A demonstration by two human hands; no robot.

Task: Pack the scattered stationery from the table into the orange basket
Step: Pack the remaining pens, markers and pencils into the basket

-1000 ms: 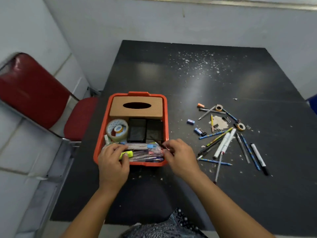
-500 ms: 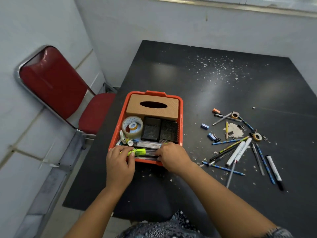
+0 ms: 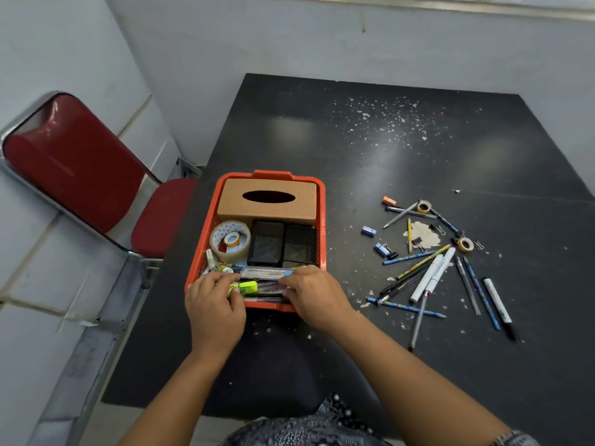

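Presently, the orange basket stands on the black bench near its near-left edge, long axis running away from the person. Both hands work at its near end. The left hand pinches a yellow-green highlighter, which lies crosswise in the basket, long axis left-to-right. The right hand has fingers curled onto a clear case and dark pens beside it; whether it grips them, I cannot tell. Farther back sit a tape roll, 2 black mesh holders and a tan tissue box. Loose pens and pencils lie scattered to the right, mostly pointing diagonally away.
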